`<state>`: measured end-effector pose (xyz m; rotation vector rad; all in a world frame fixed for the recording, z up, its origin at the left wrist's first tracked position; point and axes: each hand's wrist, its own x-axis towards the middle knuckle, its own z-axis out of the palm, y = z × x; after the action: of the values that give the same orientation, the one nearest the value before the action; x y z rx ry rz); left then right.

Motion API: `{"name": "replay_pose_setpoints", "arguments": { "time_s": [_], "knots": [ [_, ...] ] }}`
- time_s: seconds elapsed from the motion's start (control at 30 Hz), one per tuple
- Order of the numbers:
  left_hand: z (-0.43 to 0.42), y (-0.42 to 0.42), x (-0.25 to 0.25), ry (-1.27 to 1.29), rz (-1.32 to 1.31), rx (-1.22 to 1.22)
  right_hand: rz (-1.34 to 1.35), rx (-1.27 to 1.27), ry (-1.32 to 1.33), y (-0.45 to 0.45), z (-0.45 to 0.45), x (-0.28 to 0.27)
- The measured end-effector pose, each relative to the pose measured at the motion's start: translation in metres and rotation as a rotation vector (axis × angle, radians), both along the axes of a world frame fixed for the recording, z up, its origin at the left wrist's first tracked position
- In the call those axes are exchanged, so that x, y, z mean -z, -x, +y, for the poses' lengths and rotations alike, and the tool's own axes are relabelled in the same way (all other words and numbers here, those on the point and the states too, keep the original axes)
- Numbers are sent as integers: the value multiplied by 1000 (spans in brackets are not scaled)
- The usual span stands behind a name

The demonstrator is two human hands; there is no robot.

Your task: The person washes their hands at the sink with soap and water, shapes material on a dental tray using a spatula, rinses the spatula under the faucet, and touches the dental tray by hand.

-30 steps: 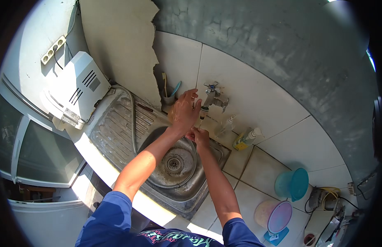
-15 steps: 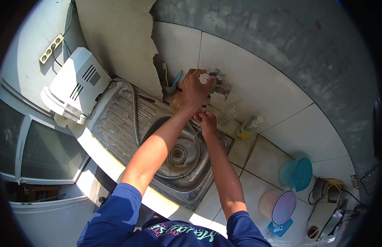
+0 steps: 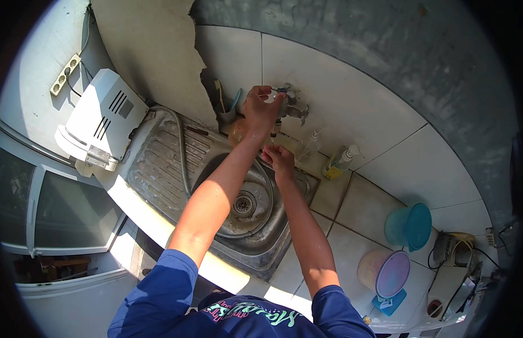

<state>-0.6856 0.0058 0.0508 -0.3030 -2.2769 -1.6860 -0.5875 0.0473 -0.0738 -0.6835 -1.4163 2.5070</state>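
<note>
At the wall above the sink (image 3: pixel 298 188), my left hand (image 3: pixel 262 110) has its thumb and fingers at the handle of a metal tap (image 3: pixel 283 90). Below the tap's dark spout (image 3: pixel 275 128) is my right hand (image 3: pixel 281 161), its fingers bent and pressed together. Whatever sits between those right fingertips, if anything, is too small to tell. A grey hose (image 3: pixel 184 152) runs over the ribbed drainboard (image 3: pixel 160 160) into the basin, looping around the drain (image 3: pixel 243 204). Behind my left wrist is a round brownish thing (image 3: pixel 237 130), partly hidden.
A cup (image 3: pixel 227 116) with toothbrushes stands left of the tap. Right of it are a clear pump bottle (image 3: pixel 312 141) and a yellow-labelled pump bottle (image 3: pixel 336 163). A teal container (image 3: pixel 408 226) and a purple-lidded tub (image 3: pixel 392 274) sit on the tiled counter. A white appliance (image 3: pixel 103 118) is at left.
The view has shifted slightly. My left hand stays at the tap handle, and my right hand remains low under the spout with its fingers curled. Water seen by the right hand earlier no longer shows clearly.
</note>
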Motion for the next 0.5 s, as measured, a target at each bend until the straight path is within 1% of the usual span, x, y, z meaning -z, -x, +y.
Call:
{"name": "replay_pose_setpoints", "arguments": {
  "time_s": [0.07, 0.13, 0.2, 0.23, 0.3, 0.37, 0.5],
  "knots": [
    [1, -2, -1, -8, -14, -11, 6, 1, -26, 2, 3, 3],
    [3, -3, 1, 15, -5, -58, 26, 27, 7, 7, 5, 9],
    [3, -3, 3, 5, -4, -47, 41, 66, 49, 9, 6, 8],
    [3, -2, 3, -19, 8, -41, 18, 44, 82, 7, 6, -2],
    [2, -3, -1, 38, -21, -26, -13, 45, 134, 9, 9, -10],
    [1, -3, -3, 38, -44, -41, 33, 0, 27, 14, 11, -9],
    [0, -6, -8, 89, -10, -45, 39, -45, -21, 18, 8, -1]
  ]
}}
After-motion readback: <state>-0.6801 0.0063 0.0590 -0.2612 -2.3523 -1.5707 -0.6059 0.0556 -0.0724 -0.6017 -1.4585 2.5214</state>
